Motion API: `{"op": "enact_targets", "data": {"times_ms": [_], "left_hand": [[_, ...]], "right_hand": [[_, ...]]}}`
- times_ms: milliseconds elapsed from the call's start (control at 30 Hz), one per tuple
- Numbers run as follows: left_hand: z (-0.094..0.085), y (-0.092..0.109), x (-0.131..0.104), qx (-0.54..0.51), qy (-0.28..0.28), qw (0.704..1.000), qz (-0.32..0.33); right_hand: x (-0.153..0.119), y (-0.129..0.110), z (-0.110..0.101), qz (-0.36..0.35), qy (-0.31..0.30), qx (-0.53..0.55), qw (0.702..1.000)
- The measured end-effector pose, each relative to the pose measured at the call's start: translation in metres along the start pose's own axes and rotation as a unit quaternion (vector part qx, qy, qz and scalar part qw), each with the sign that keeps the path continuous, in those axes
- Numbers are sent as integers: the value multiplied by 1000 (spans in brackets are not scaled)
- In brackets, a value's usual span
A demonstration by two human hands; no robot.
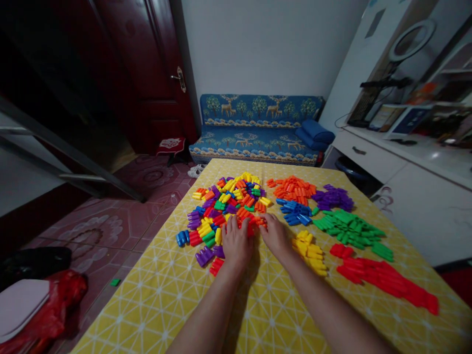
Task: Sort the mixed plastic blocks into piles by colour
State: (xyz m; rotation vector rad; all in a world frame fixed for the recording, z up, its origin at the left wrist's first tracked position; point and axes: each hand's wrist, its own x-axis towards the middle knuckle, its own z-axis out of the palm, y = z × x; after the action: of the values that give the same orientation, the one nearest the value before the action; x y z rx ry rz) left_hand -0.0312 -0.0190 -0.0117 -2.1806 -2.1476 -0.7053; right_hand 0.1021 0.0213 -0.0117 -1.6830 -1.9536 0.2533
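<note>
My left hand [236, 241] lies over the near right edge of a mixed pile of plastic building blocks [224, 204], fingers extended and slightly apart on the pieces. Facing it, my right hand [276, 236] has its fingertips closed around an orange block [261, 221]. Red blocks [252, 226] lie between the hands, partly hidden by the fingers. Purple blocks [204, 255] and a red block [216, 266] lie left of my left wrist. Close to my right forearm is a group of yellow blocks [309, 250].
Single-colour heaps stand on the right: orange [293, 189], blue [295, 211], purple [333, 197], green [348, 228] and red [387, 280]. A yellow patterned cloth [158, 295] covers the table. A blue sofa [254, 135] stands beyond, a white cabinet [416, 196] on the right.
</note>
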Motion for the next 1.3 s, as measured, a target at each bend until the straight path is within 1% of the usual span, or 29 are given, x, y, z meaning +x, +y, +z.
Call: {"op": "enact_targets", "data": {"times_ms": [100,167,233,267,400,467,567,633,733,800,867,933,1000,1067,1100,1167,1233,1300], "left_hand": [[0,0,1,-4,-3,1000,3],[1,0,1,-4,-2,1000,5],[0,0,0,-2,-2,1000,6],[0,0,0,-2,-3,1000,6],[-2,0,0,4,-1,1000,12],[-2,0,0,8,1,1000,15],[-2,0,0,12,3,1000,17],[-1,0,0,15,5,1000,17],[-1,0,0,17,8,1000,15],[-1,0,0,17,7,1000,15],[0,0,0,18,4,1000,12],[0,0,0,17,0,1000,10],[0,0,0,16,-3,1000,8],[0,0,0,17,-5,1000,8],[1,0,0,17,-4,1000,8],[1,-1,0,13,-1,1000,8],[1,-1,0,3,3,1000,8],[0,-2,1,-18,6,1000,1]], "right_hand": [[-24,1,-1,14,4,87,996],[-37,5,-5,40,-5,171,984],[-47,12,-13,63,3,233,970],[-50,18,-18,73,16,247,966],[-55,53,-46,103,94,251,958],[-56,73,-57,116,121,245,955],[-60,95,-66,128,141,245,951],[-62,100,-66,131,147,262,945],[-52,98,-63,126,142,290,938],[-32,94,-60,110,127,281,945],[-2,93,-59,92,112,241,960],[33,93,-60,82,113,198,970],[65,92,-64,83,139,172,972],[86,86,-68,87,173,158,968],[91,81,-68,87,188,154,966],[87,67,-62,77,196,166,963],[67,47,-48,56,171,206,962],[38,24,-29,40,125,267,955]]}}
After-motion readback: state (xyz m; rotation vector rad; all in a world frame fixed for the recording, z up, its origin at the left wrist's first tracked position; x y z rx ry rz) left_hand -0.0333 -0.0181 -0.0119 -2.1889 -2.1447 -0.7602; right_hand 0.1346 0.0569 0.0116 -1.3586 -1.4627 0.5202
